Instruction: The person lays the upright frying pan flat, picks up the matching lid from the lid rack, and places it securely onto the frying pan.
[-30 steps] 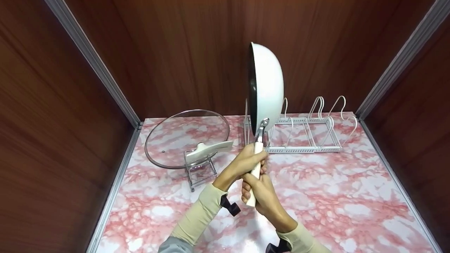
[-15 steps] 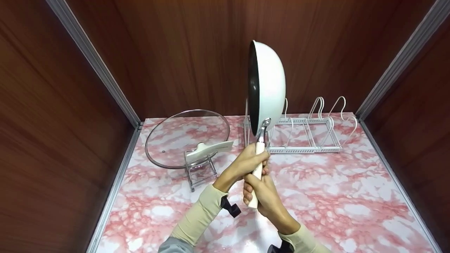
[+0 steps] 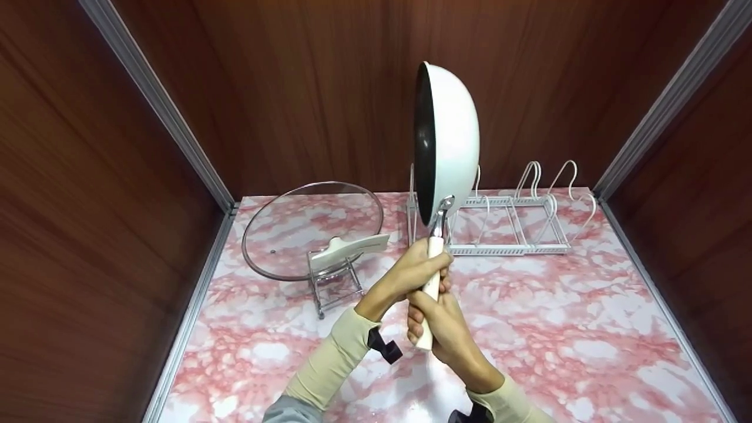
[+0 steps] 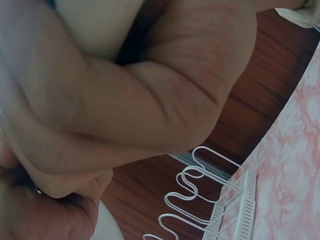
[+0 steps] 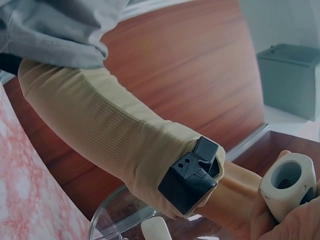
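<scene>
A deep frying pan (image 3: 457, 135), white outside and dark inside, is held up on edge, its dark inside facing left. Both hands grip its pale handle (image 3: 435, 288). My left hand (image 3: 411, 271) wraps the upper part, below the metal neck. Just under it, my right hand (image 3: 445, 322) holds the lower part, thumb along the handle. In the right wrist view the handle's hollow end (image 5: 287, 185) sticks out beside the fingers. Behind the pan stands a white wire rack (image 3: 493, 251), partly hidden by it. The left wrist view is mostly filled by skin close up.
On the left a glass lid (image 3: 258, 218) with a cream handle (image 3: 352, 249) leans in a small metal stand (image 3: 338, 301). Wooden walls close in the red and white marbled table (image 3: 546, 329) at the back and both sides.
The pan has risen slightly and shifted a little to the right, its inside a bit more visible. Both hands have moved slightly right with it. Lid and rack stay in place.
</scene>
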Tool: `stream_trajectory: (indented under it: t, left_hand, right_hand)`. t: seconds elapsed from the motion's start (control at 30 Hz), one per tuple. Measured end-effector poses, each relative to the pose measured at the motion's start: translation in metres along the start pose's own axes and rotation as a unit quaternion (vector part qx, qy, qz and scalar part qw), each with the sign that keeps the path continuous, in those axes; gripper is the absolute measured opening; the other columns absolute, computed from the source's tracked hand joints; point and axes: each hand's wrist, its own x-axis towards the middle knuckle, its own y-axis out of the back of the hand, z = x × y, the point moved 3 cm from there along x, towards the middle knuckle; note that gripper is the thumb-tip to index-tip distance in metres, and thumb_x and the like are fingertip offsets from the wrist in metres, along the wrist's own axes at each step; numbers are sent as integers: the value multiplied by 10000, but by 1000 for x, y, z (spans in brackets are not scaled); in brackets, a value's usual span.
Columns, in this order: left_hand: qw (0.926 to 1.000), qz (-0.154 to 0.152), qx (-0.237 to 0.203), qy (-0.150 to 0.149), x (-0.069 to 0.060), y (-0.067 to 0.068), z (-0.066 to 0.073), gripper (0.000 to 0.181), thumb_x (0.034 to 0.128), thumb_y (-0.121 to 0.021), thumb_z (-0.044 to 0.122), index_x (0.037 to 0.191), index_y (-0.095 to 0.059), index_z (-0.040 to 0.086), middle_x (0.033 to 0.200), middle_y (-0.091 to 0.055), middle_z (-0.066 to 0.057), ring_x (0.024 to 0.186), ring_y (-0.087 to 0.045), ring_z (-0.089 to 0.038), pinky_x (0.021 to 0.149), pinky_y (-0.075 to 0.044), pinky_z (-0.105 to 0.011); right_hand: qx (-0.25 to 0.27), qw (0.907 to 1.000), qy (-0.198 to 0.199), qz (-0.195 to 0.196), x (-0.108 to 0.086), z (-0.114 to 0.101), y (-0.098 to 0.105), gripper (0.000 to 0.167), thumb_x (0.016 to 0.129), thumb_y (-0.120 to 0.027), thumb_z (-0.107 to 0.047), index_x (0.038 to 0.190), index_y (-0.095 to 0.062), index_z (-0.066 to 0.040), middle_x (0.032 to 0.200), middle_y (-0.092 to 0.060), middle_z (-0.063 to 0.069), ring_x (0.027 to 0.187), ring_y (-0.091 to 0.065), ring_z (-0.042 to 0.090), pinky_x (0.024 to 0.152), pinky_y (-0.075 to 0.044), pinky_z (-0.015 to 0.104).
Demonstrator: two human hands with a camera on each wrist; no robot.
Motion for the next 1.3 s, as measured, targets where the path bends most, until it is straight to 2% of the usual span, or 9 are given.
stream_trajectory:
  t: [0.43,0.77,1.03,1.3]
  left_hand:
    - [9999,45,117,-16,-3,-2,6,39,997,-554,65,976,-524,78,693,-541,-1,530,-593,-118,513,-548,-249]
    - [9998,-38,115,-128,-6,-4,9,45,1007,-549,62,994,-513,85,694,-550,0,526,-597,-108,514,-545,-242]
    - [9999,45,47,-92,-8,-4,7,74,1023,-559,85,1025,-493,51,704,-555,-15,535,-607,-111,522,-553,-240]
    - [9999,15,25,-131,-7,-6,6,66,1007,-552,65,1000,-486,70,683,-564,-7,526,-606,-104,521,-551,-236]
  right_hand:
    - [122,9998,-64,-115,-3,-2,-1,168,978,-506,-21,873,-411,-111,566,-419,-59,405,-436,67,395,-420,247]
    - [163,9997,-55,-191,-6,-4,-1,184,971,-493,-2,851,-413,-118,565,-412,-65,403,-433,53,391,-418,240]
    - [216,9988,-41,-427,-8,-3,0,189,990,-489,-9,856,-414,-119,565,-419,-72,401,-442,43,402,-433,234]
    - [327,9973,-95,-653,-8,-2,2,229,1003,-485,-22,813,-424,-136,567,-428,-84,405,-462,33,408,-436,221]
